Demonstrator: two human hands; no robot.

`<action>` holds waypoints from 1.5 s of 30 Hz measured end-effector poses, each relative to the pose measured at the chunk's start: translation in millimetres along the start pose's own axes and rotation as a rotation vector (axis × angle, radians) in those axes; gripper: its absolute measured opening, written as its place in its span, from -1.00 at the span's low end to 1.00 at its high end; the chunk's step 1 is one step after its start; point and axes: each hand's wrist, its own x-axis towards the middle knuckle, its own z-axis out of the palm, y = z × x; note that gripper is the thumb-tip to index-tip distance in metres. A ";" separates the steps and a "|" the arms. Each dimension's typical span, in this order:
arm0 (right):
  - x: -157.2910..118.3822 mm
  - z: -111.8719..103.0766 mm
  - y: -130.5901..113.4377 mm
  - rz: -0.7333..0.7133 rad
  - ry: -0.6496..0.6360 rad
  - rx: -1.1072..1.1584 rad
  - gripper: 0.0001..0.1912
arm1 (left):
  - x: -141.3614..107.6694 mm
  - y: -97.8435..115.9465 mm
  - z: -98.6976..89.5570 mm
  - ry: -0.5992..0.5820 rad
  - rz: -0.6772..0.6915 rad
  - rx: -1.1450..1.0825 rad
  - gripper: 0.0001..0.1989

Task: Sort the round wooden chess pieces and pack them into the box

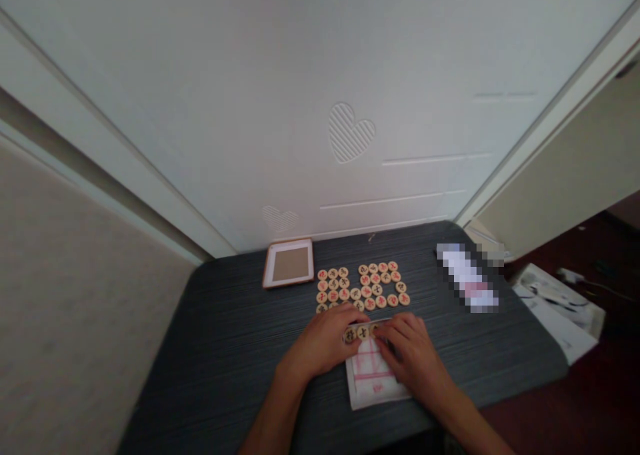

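Observation:
Both hands are at a short row of round wooden Chinese chess pieces (363, 333) on the top edge of a folded white sheet with pink lines (373, 379). My left hand (330, 338) has its thumb and fingers closed around the left end of that row. At the right end, the fingertips of my right hand (411, 351) pinch a piece they partly cover. Beyond the hands, more chess pieces (376, 289) lie in rows with red and black characters face up. My left fingers hide some of the nearest ones.
A shallow square box or lid (267, 276) with a brown inside panel lies at the back left of the dark table (225, 348). A blurred-out, pale item (467, 278) is on the right. The white heart-patterned panel (300, 108) rises behind the table.

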 end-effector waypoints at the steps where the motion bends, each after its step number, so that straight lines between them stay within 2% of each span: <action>1: 0.1 -0.3 -0.3 0.000 0.003 -0.003 -0.83 | 0.1 -0.1 0.2 -0.001 0.001 0.001 -0.64; 24: -0.8 -2.2 1.2 -0.023 0.006 0.009 -0.79 | -0.2 0.6 0.3 0.017 0.000 0.007 -0.64; 29: -3.6 -3.4 2.7 -0.031 0.072 0.096 -0.80 | -0.9 0.6 0.7 0.030 0.000 -0.002 -0.64; 36: -10.6 -15.3 15.6 0.094 0.233 0.155 -0.83 | -0.3 2.6 -1.2 0.098 -0.005 -0.005 -0.70; 45: -24.2 -23.9 44.1 0.222 0.230 0.137 -0.84 | 4.1 -0.9 0.5 0.223 -0.009 0.001 -0.80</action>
